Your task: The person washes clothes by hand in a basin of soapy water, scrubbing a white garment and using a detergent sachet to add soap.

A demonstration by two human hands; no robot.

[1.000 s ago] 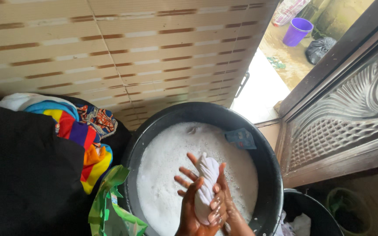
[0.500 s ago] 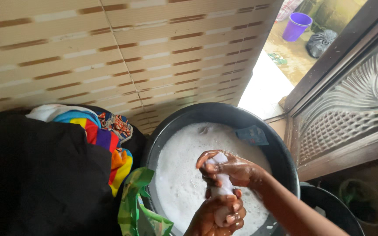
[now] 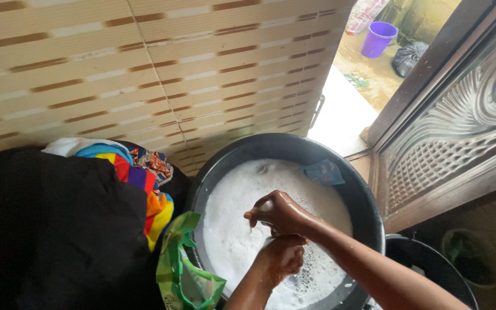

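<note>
Daylight enters through the open doorway (image 3: 348, 112) at upper right; the ground outside is overexposed, nearly white at the threshold. The tiled wall (image 3: 144, 63) is evenly and softly lit, with no hard shadows. The black cloth (image 3: 47, 229) at lower left is underexposed, its folds lost in shadow. Foam in the black basin (image 3: 294, 146) reads bright, with little surface detail. Wet highlights glint on the right hand (image 3: 279, 212) and left hand (image 3: 282, 258). Focus is sharp at centre; straight lines bow slightly toward the frame edges, indicating wide-angle distortion. The lower right corner is dim.
</note>
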